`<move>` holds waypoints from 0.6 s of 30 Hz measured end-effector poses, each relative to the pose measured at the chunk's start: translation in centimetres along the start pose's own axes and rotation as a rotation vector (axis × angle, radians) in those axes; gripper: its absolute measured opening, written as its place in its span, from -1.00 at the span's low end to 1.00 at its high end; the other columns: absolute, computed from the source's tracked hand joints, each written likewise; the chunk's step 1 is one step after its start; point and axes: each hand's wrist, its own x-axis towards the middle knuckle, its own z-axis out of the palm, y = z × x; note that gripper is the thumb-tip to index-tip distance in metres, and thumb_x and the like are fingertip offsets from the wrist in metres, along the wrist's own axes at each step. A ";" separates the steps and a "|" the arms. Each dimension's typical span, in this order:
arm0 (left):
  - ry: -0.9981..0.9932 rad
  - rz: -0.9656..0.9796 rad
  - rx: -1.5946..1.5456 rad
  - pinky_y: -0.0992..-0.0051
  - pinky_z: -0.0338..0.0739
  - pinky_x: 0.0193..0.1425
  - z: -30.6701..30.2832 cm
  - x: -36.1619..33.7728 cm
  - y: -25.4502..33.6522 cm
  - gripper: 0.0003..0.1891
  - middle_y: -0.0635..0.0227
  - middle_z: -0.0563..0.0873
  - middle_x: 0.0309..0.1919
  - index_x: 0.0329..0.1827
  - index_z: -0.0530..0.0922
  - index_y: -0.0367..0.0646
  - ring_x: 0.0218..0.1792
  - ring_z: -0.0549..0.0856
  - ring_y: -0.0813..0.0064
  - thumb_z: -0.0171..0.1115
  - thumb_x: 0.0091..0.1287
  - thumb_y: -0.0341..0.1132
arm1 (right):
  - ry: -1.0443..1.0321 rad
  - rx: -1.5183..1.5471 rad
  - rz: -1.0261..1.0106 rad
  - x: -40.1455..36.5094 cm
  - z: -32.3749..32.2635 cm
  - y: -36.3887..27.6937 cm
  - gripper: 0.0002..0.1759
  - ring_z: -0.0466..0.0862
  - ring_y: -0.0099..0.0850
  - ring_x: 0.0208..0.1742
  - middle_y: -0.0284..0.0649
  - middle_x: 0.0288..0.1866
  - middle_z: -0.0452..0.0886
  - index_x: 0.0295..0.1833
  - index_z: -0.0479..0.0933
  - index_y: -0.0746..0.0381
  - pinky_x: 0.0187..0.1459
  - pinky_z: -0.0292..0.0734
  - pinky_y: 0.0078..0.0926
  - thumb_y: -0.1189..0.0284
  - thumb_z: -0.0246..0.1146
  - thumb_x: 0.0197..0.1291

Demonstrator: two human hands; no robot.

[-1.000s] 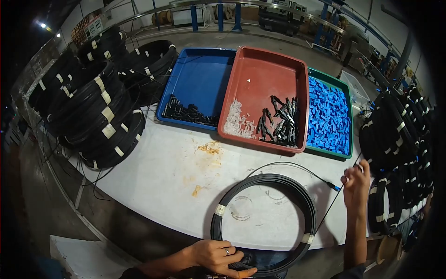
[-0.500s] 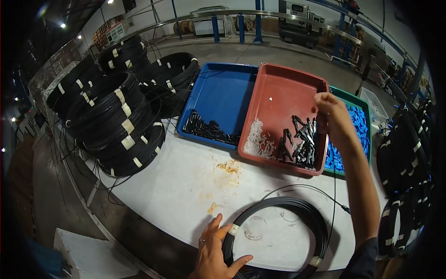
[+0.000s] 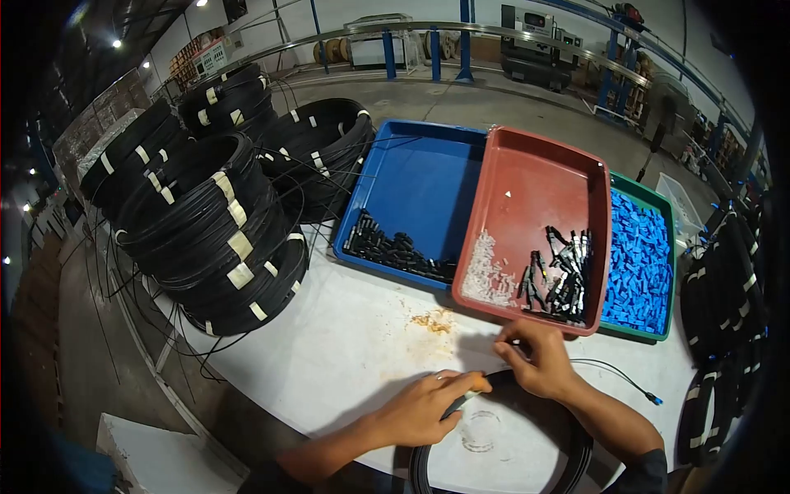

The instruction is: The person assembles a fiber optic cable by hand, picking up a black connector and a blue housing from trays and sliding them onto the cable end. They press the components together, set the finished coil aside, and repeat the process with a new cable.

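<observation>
A coil of black cable (image 3: 582, 449) lies on the white table at the near edge. My left hand (image 3: 428, 405) is closed round the coil's upper left side, at a pale tape band. Just right of it, my right hand (image 3: 539, 358) is pinched above the top of the coil; what its fingers hold is too small to make out. To the right a thin cable end with a blue connector (image 3: 654, 399) rests on the table. Beyond my hands stands a red tray (image 3: 543, 177) with clear pieces and black parts.
A blue tray (image 3: 424, 177) holds black pieces, and a green tray (image 3: 668, 272) holds blue ones. Stacked black cable coils (image 3: 197, 222) stand at the left, with loose ends hanging out. More coils (image 3: 720, 305) are at the right edge.
My right hand has come down from the red tray to the top of the coil. My left hand has moved up and right along the coil and closed. The view has shifted slightly.
</observation>
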 end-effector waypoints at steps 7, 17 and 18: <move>0.092 0.560 0.452 0.29 0.58 0.06 -4.5 2.5 -1.0 -0.61 0.22 0.76 0.17 0.10 0.69 -0.13 0.13 0.73 0.30 0.46 0.34 -0.10 | -0.057 0.164 0.125 -0.2 -1.0 0.3 -0.90 0.56 -0.63 -0.35 -0.31 -0.37 0.68 -0.18 0.64 0.34 -0.31 0.47 -0.59 0.52 0.39 0.34; 0.327 0.227 0.655 0.22 0.66 0.05 -20.9 10.4 -11.3 -0.83 0.14 0.83 -0.21 -0.07 0.77 -0.24 -0.14 0.77 0.12 0.33 0.31 -0.52 | -0.060 0.161 0.161 0.2 -1.3 0.5 -0.91 0.57 -0.61 -0.41 -0.31 -0.41 0.68 -0.22 0.64 0.33 -0.35 0.46 -0.58 0.51 0.36 0.26; 0.307 0.255 0.642 0.24 0.65 0.09 -21.1 10.9 -11.8 -0.81 0.19 0.84 -0.18 -0.05 0.78 -0.23 -0.11 0.76 0.16 0.35 0.30 -0.52 | -0.072 0.142 0.191 0.2 -1.3 0.4 -0.91 0.57 -0.60 -0.42 -0.31 -0.41 0.68 -0.22 0.64 0.33 -0.36 0.46 -0.57 0.51 0.36 0.25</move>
